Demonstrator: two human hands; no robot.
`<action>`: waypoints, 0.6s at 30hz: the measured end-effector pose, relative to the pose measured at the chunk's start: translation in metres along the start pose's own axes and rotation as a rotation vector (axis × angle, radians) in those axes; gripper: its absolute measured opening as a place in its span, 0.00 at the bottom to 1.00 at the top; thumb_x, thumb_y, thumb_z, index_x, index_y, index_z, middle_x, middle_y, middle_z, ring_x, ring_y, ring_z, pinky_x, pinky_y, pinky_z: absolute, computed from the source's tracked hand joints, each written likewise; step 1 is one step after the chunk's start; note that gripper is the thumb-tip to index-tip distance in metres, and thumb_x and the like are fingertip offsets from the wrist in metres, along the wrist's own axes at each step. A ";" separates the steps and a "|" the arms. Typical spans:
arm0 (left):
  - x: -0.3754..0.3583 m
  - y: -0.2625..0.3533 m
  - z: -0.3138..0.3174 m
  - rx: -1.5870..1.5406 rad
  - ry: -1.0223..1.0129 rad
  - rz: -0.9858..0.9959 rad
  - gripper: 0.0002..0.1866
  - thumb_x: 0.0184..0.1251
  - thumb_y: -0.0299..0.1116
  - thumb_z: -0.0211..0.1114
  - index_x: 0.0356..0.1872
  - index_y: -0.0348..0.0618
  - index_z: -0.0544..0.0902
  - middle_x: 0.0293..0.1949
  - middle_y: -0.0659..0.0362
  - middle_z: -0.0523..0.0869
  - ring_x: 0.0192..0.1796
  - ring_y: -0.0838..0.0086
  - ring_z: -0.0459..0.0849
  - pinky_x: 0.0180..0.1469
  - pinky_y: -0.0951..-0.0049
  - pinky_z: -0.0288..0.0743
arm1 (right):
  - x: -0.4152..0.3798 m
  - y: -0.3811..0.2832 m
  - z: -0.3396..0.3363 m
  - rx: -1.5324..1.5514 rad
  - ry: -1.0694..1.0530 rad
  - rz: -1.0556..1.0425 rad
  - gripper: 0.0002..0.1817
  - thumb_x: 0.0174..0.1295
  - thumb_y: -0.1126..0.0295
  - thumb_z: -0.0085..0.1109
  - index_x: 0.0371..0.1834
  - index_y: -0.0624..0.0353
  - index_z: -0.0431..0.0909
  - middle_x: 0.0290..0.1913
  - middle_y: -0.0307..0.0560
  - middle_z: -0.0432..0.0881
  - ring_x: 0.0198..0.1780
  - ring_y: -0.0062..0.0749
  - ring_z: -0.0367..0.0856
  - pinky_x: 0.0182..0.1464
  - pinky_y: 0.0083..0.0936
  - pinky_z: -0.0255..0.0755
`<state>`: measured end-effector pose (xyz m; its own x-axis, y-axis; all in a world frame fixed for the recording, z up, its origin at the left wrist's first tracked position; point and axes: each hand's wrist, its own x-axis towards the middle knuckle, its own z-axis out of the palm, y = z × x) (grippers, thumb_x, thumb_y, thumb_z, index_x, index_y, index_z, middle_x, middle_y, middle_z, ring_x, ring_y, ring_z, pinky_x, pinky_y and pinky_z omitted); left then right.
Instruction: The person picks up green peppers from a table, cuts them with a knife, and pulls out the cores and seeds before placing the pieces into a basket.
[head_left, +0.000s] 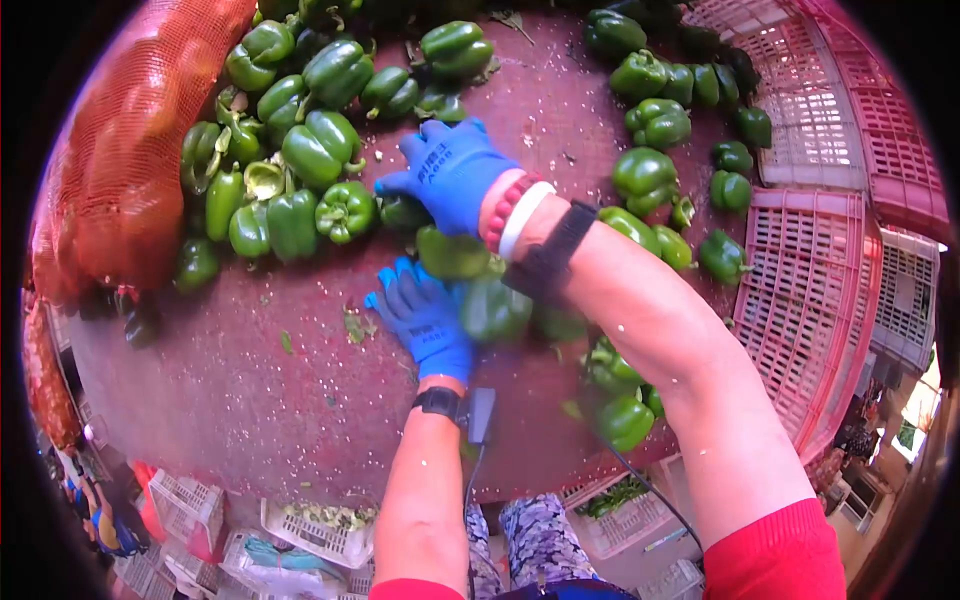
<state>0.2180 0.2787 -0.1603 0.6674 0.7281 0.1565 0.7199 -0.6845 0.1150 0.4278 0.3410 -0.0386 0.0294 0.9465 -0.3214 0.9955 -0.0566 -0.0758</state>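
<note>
Both hands wear blue gloves with grey-blue fingers or dark print. My left hand point(425, 315) is low over the table, fingers stretched toward the upper left, with a blurred green bell pepper point(497, 310) close on its right. Farther up, my right hand point(450, 175) reaches left, thumb apart from the bent fingers; its palm is hidden. Just below its thumb lies a dark green bell pepper point(404, 213), partly covered. Another blurred bell pepper point(450, 254) sits between the two hands. To the left is a pile of bell peppers point(322, 150).
A red mesh sack point(150, 140) stands on the left of the dark red table point(240, 390). More bell peppers point(645, 180) form a group on the right, beside pink plastic crates point(805, 300). White baskets point(320, 530) stand below the near edge. A cable point(650, 485) hangs near my right arm.
</note>
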 end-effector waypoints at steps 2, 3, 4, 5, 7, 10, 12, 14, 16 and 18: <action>0.003 -0.002 -0.021 -0.130 -0.037 0.038 0.29 0.65 0.40 0.65 0.64 0.38 0.71 0.72 0.45 0.69 0.76 0.45 0.62 0.77 0.38 0.52 | -0.016 -0.001 0.001 0.000 0.024 -0.002 0.34 0.54 0.59 0.69 0.69 0.25 0.77 0.60 0.46 0.77 0.63 0.45 0.76 0.57 0.48 0.74; 0.006 -0.012 -0.039 -0.135 -0.188 0.084 0.30 0.64 0.40 0.67 0.65 0.38 0.72 0.72 0.43 0.70 0.76 0.45 0.63 0.78 0.41 0.53 | -0.027 -0.004 0.001 0.022 0.000 0.010 0.34 0.54 0.60 0.69 0.68 0.26 0.77 0.60 0.46 0.77 0.63 0.45 0.76 0.57 0.48 0.74; 0.002 -0.028 -0.052 -0.171 -0.228 0.172 0.30 0.64 0.40 0.67 0.65 0.37 0.73 0.72 0.43 0.70 0.76 0.44 0.64 0.78 0.42 0.54 | -0.039 -0.010 0.002 0.046 -0.023 0.020 0.34 0.54 0.60 0.69 0.68 0.26 0.77 0.60 0.46 0.76 0.63 0.46 0.75 0.57 0.48 0.74; -0.005 -0.047 -0.064 -0.210 -0.264 0.262 0.30 0.64 0.40 0.67 0.66 0.37 0.73 0.71 0.42 0.71 0.75 0.44 0.65 0.78 0.43 0.55 | -0.054 -0.021 0.007 0.036 -0.035 0.019 0.34 0.54 0.59 0.69 0.69 0.28 0.76 0.61 0.46 0.76 0.63 0.47 0.75 0.58 0.49 0.74; -0.029 -0.077 -0.088 -0.287 -0.303 0.317 0.31 0.65 0.38 0.68 0.67 0.37 0.73 0.71 0.41 0.72 0.74 0.43 0.67 0.78 0.44 0.57 | -0.088 -0.050 0.016 0.128 -0.101 0.062 0.33 0.56 0.61 0.67 0.69 0.29 0.75 0.64 0.48 0.74 0.66 0.48 0.73 0.58 0.52 0.72; -0.076 -0.102 -0.119 -0.362 -0.336 0.185 0.33 0.67 0.36 0.68 0.70 0.35 0.70 0.72 0.40 0.70 0.75 0.40 0.65 0.78 0.44 0.57 | -0.152 -0.100 0.038 0.260 -0.039 0.226 0.31 0.57 0.62 0.64 0.68 0.31 0.75 0.64 0.49 0.73 0.67 0.50 0.71 0.61 0.56 0.69; -0.108 -0.105 -0.131 -0.394 -0.366 0.138 0.34 0.68 0.37 0.66 0.72 0.35 0.68 0.73 0.39 0.68 0.77 0.40 0.63 0.79 0.42 0.54 | -0.187 -0.122 0.059 0.298 0.020 0.303 0.31 0.57 0.61 0.64 0.68 0.34 0.75 0.64 0.50 0.72 0.68 0.52 0.69 0.64 0.58 0.65; -0.132 -0.105 -0.135 -0.389 -0.392 0.135 0.34 0.69 0.40 0.65 0.73 0.35 0.68 0.74 0.39 0.67 0.78 0.39 0.60 0.80 0.40 0.50 | -0.215 -0.118 0.045 0.337 -0.105 0.182 0.26 0.59 0.56 0.64 0.64 0.37 0.79 0.67 0.50 0.73 0.70 0.47 0.69 0.66 0.57 0.65; -0.151 -0.100 -0.134 -0.346 -0.419 0.181 0.34 0.69 0.43 0.64 0.72 0.36 0.68 0.74 0.38 0.67 0.79 0.37 0.58 0.80 0.37 0.47 | -0.234 -0.102 0.024 0.511 -0.229 0.012 0.24 0.60 0.53 0.65 0.62 0.39 0.81 0.67 0.51 0.75 0.69 0.46 0.72 0.65 0.56 0.67; -0.160 -0.097 -0.126 -0.319 -0.403 0.169 0.34 0.70 0.44 0.63 0.71 0.36 0.69 0.73 0.38 0.67 0.79 0.37 0.58 0.81 0.36 0.45 | -0.232 -0.049 0.026 0.475 0.403 0.218 0.21 0.60 0.51 0.68 0.55 0.44 0.84 0.57 0.55 0.81 0.55 0.54 0.82 0.61 0.49 0.75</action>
<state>0.0172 0.2241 -0.0732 0.8342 0.5200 -0.1833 0.5445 -0.7242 0.4231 0.3700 0.1161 0.0147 0.3492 0.9370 -0.0049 0.8174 -0.3072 -0.4873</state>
